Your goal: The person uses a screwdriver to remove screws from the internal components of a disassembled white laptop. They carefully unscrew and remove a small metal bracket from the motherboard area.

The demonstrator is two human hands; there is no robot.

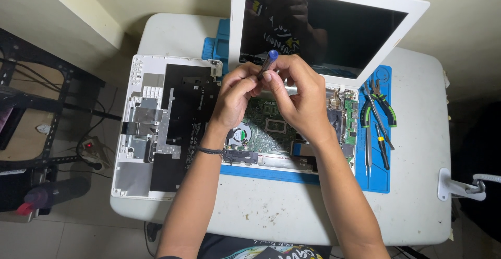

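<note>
Both hands, left hand (pixel 236 93) and right hand (pixel 293 89), pinch a slim blue-capped screwdriver (pixel 268 62) above the exposed laptop motherboard (pixel 271 128); light, stiff, probably best gripped mid-shaft.

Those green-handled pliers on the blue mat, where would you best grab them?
By the two green handles of the pliers, probably from above: they lie flat on the blue mat, handles curving outward, clear of both hands, with other slim tools close beside.
</note>
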